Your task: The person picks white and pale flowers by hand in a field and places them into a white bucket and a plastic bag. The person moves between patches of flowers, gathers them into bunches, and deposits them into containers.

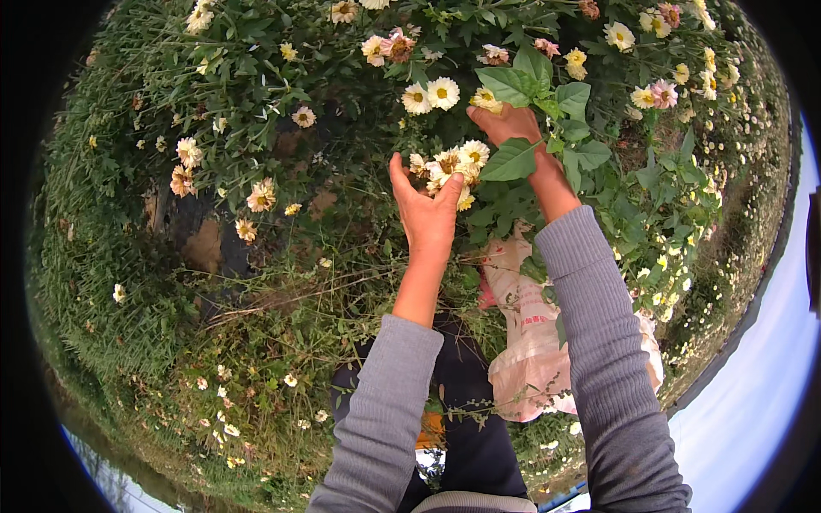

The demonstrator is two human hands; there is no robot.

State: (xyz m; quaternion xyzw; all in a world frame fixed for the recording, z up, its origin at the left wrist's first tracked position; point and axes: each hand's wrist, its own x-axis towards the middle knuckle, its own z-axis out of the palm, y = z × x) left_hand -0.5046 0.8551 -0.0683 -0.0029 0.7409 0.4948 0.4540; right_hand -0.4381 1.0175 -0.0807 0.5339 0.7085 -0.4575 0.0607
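Observation:
My left hand (426,215) holds a bunch of cream and yellow chrysanthemum heads (449,168) between its thumb and fingers. Farther up and to the right, my right hand (507,122) is at a yellow chrysanthemum (486,100), its fingers partly hidden behind broad green leaves (513,160). Just left of that flower, two white chrysanthemums with yellow centres (442,93) stand on the plants. Whether the right fingers grip the yellow flower is hard to tell.
A pale woven plastic sack (529,333) bearing red writing lies under my right forearm. Dry stems (276,301) cross the weeds left of my legs. Dense chrysanthemum plants with cream and pinkish blooms (261,195) surround me. Dark sheeting (234,237) and brown soil show between them.

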